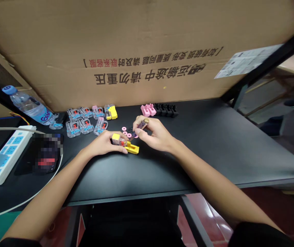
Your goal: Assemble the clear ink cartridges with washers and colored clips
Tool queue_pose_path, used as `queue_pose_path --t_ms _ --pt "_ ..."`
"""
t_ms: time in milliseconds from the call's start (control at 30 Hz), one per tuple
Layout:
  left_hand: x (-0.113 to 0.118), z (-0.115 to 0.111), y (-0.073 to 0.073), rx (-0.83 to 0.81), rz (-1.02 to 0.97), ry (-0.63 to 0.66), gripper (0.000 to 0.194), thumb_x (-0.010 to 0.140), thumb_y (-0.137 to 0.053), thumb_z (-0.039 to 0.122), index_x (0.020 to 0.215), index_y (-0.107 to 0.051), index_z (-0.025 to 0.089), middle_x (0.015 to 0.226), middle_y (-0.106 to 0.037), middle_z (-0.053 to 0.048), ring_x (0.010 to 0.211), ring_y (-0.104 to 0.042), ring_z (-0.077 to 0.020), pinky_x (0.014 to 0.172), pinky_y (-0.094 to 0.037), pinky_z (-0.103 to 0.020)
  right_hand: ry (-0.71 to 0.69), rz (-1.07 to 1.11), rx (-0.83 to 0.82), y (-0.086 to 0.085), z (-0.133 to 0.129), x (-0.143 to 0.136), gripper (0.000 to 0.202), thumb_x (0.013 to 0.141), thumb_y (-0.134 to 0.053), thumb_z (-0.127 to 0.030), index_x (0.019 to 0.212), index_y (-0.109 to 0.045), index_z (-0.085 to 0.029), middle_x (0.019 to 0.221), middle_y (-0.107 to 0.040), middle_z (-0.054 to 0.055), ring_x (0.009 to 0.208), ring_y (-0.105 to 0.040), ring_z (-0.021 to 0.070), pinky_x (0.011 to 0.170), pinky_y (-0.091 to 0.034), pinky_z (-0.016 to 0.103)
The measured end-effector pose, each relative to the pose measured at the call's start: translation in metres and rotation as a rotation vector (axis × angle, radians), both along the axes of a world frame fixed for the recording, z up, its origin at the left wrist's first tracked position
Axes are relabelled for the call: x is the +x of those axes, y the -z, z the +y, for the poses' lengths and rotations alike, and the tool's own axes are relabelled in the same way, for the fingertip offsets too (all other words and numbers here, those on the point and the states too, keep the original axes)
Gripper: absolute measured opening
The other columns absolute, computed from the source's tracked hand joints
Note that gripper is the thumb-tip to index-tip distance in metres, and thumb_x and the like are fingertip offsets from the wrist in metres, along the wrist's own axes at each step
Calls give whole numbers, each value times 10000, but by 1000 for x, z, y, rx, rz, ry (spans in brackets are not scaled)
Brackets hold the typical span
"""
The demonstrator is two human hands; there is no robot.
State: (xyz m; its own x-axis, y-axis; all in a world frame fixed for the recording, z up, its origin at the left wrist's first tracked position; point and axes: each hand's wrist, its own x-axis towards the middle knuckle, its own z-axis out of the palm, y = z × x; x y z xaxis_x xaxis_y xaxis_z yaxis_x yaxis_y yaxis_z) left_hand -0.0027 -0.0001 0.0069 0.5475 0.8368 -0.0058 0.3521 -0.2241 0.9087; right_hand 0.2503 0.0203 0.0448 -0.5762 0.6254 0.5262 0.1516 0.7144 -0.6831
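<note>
My left hand (105,143) is closed around a small yellow and clear plastic part (133,148), pressing it to the black table. A red piece shows inside its clear section. In my right hand (155,135) is a screwdriver (143,124), its gold-coloured end upward and its shaft slanting down to the part. The tip is too small to make out. Just beyond the hands lie pink rings (124,129) and several black rings (129,130), partly hidden by my right fingers.
Clear plastic assemblies (86,126) stand in rows at the back left, beside a yellow one (112,112). Pink parts (148,109) and black parts (166,110) line the back. A water bottle (31,106), power strip (8,154) and white cable (56,169) occupy the left. A cardboard sheet (147,34) forms the rear wall.
</note>
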Motion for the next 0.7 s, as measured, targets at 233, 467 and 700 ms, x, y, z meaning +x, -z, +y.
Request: queue_pose_path --t_ms 233,467,700 --pt "-1 1 0 8 -2 7 474 783 -931 473 1141 -819 183 897 -795 -23 761 -696 -179 738 -555 -302 4 -14 -16 0 2 2 140 1021 -538 -254 899 -595 -217 862 -674 22 694 -606 150 669 -508 302" --pt "-2 2 3 10 -10 -8 494 784 -936 463 1170 -820 178 980 -830 -47 871 -764 -220 824 -605 -335 2 -31 1 1 4 1 203 1064 -563 -312 920 -655 -202 877 -724 38 699 -632 153 664 -511 301" --pt "-2 2 1 115 20 -36 508 807 -931 425 1242 -824 184 1070 -862 -69 979 -809 -258 944 -624 -371 188 12 45 12 3 -1 376 1025 -706 -518 811 -674 -210 701 -672 7 593 -558 147 598 -452 308"
